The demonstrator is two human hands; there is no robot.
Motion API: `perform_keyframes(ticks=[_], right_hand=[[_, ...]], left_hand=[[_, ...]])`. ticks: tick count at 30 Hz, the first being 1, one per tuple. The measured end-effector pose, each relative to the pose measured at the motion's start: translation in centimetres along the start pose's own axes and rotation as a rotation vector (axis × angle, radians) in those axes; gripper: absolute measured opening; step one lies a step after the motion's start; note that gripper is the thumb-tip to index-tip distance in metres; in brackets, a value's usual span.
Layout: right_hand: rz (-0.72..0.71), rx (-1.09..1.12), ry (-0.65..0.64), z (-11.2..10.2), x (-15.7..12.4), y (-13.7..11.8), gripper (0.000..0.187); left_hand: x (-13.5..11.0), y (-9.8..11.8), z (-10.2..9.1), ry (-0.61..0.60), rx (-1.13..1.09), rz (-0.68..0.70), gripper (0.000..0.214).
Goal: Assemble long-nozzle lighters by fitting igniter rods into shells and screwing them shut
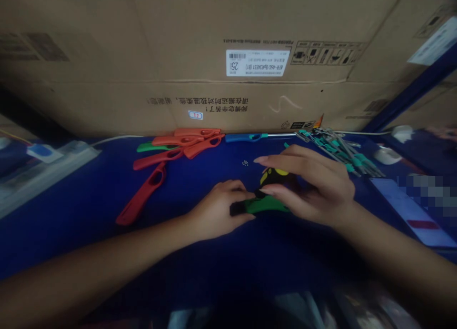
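Note:
My left hand (219, 210) is closed on the black end of a green lighter handle (266, 204) that lies sideways between my hands. My right hand (317, 186) curls thumb and fingers around a stubby black-and-yellow tool (274, 176), perhaps a short screwdriver; its tip is hidden. That tool sits just above the green handle, close to my left fingertips. The right end of the handle disappears behind my right thumb. Left of my hands lie several red and orange lighter handles (143, 195) and a partly covered green one (146, 147).
Against the cardboard box (171, 57) at the back lies a blue lighter (244, 137) with a metal tube. Several metal tubes with teal parts (339, 150) are heaped behind my right hand. A phone-like flat object (410, 210) rests at right on the blue table (171, 267).

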State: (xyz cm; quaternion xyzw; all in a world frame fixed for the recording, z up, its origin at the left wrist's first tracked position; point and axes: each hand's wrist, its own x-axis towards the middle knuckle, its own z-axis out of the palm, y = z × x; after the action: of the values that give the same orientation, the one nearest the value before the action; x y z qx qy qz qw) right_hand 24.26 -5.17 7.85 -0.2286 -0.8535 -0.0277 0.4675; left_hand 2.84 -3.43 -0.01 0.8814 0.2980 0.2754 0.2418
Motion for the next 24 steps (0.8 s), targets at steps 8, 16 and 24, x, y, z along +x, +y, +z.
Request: perform_keyframes(ticks=[8, 16, 24], right_hand=[[0.154, 0.322, -0.099, 0.08, 0.28, -0.43, 0.036], [0.033, 0.152, -0.066, 0.28, 0.11, -0.95, 0.037], [-0.020, 0.113, 0.045, 0.53, 0.25, -0.41, 0.031]], left_hand=[[-0.03, -0.13, 0.05, -0.006, -0.027, 0.002, 0.032], [0.11, -0.02, -0.05, -0.019, -0.058, -0.007, 0.027], [0.05, -0.04, 0.13, -0.006, -0.059, -0.023, 0.029]])
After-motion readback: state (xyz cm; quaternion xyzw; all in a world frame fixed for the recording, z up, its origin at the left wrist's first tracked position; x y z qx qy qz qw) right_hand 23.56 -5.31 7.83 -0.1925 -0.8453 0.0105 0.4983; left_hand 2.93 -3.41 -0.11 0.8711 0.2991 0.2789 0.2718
